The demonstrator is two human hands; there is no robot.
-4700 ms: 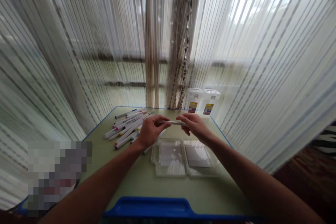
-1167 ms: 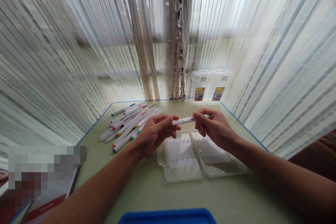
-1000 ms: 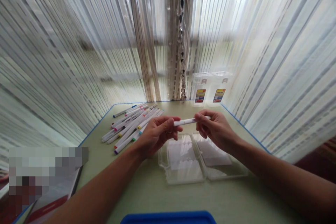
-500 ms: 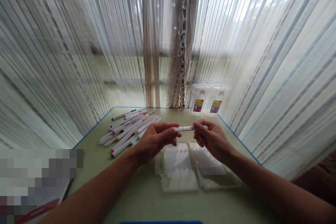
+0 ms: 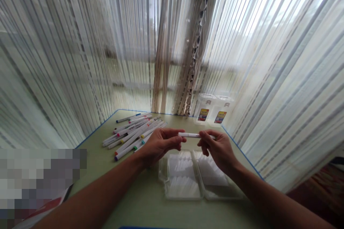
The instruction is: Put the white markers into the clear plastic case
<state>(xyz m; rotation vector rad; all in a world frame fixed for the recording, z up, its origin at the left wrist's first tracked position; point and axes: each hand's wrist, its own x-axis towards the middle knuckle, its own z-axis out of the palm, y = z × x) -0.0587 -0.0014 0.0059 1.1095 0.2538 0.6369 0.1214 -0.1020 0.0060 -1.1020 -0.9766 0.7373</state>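
A slim white marker (image 5: 190, 135) lies nearly level between my two hands, above an open clear plastic case. My left hand (image 5: 161, 145) has its thumb and fingertips at the marker's left end, which shows between them. With a pinch of thumb and index finger, my right hand (image 5: 218, 147) grips the other end; its remaining fingers curl underneath. Below them the clear case (image 5: 185, 192) lies spread flat, with a white insert in each half. Left of my left hand is a loose pile of white markers (image 5: 131, 134) with coloured ends.
Two upright clear plastic cases (image 5: 203, 104) with yellow labels stand at the table's back right. The green table (image 5: 150, 207) has a blue edge. String curtains (image 5: 129, 43) hang close behind and at both sides. A blurred-out patch (image 5: 40, 179) covers the lower left.
The view has tilted and shifted slightly. Both hands still hold the marker, now more level than about a second ago, and its left end shows more between my left fingertips.
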